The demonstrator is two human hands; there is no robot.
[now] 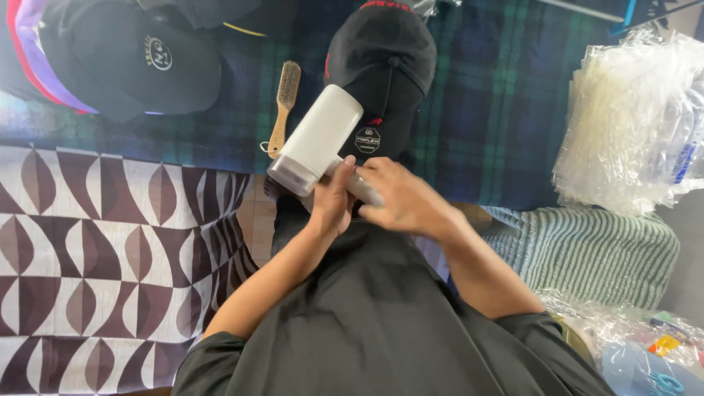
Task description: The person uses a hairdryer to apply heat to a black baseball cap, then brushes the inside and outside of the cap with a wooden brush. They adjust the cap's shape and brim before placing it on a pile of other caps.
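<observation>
1. Plaid cloth point(499, 110) spreads beyond both hands, with a stack of clear plastic bags point(631, 117) off to the right.
2. Just past the grips lies a black cap point(381, 59).
3. Both grips close on a white handheld device point(315, 139): left hand point(334, 202) beneath, right hand point(407, 202) on its handle.
4. It seems readied for the cap; steady aim comes next.
5. A wooden brush point(284, 103) lies left.

Both hands grip a white handheld device point(317, 137): left hand point(334, 202) and right hand point(407, 199) around its handle, above a black cap point(385, 59); a wooden brush point(284, 103) lies beside.
</observation>
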